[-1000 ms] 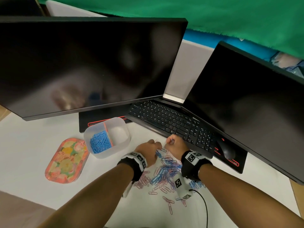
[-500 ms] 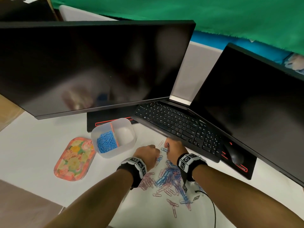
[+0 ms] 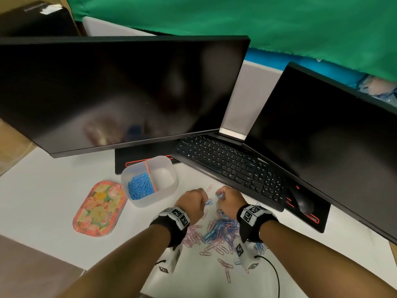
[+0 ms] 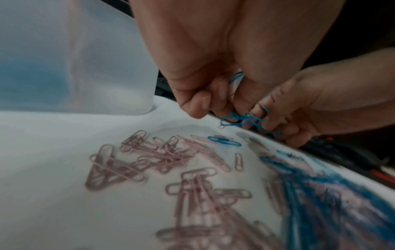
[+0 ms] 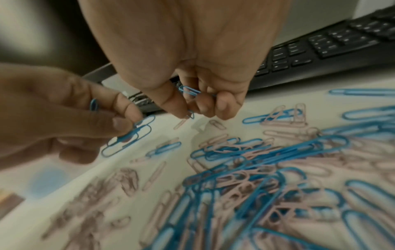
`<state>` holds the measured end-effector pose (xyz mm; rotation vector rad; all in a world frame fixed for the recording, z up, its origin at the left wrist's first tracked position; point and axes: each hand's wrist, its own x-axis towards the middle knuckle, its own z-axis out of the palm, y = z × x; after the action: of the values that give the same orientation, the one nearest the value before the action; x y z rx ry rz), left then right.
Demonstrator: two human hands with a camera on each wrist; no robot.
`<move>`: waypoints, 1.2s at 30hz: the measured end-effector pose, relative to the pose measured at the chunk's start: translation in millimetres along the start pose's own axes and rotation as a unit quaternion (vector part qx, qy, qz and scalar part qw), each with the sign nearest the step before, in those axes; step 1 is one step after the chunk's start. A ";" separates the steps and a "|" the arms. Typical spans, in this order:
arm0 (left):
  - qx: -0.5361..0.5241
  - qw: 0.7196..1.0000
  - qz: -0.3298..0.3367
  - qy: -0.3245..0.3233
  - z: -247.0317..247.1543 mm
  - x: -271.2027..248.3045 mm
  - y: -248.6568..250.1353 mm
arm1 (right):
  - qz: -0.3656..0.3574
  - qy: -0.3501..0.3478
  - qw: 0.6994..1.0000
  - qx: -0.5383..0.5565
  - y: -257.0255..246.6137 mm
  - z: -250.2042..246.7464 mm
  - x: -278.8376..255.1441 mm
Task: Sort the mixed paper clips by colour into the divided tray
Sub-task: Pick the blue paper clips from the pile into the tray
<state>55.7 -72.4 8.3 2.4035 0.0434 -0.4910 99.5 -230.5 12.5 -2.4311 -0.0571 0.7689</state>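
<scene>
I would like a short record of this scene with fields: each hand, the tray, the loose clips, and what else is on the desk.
left hand: pinches blue clips above the desk
right hand: fingers curled around blue clips
tray: two compartments; the left one holds blue clips, the right one looks empty
pile: pink and blue clips mixed on the white desk, below both hands
pink clips: many lie loose, none in the tray
other things: keyboard, mouse, two dark monitors, flowered tin left of the tray
</scene>
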 end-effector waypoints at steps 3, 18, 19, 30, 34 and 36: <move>-0.124 0.991 -0.043 0.006 -6.0 -6.4 3.6 | 0.023 -0.012 0.995 0.099 -7.6 -3.4 -5.1; -0.670 0.712 -0.154 0.144 -97.9 -61.9 -30.4 | -0.001 -0.150 0.934 0.325 -147.4 29.5 -12.5; -0.660 0.714 -0.164 0.167 -104.5 -63.9 -36.9 | -0.009 -0.152 0.940 0.306 -158.3 33.0 -8.4; -0.547 0.761 -0.261 0.230 -137.9 -60.4 -76.9 | 0.006 -0.120 0.964 0.238 -217.5 51.8 7.5; -0.526 0.782 -0.251 0.221 -136.2 -54.3 -78.5 | -0.029 -0.127 0.972 0.195 -205.5 43.2 8.3; -0.511 0.795 -0.246 0.215 -134.1 -50.9 -76.4 | -0.021 -0.114 0.971 0.210 -190.7 36.2 11.0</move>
<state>41.5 75.8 73.5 1.3355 0.9136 -0.0586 113.8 -51.3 86.5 -1.9316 -0.0315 0.9336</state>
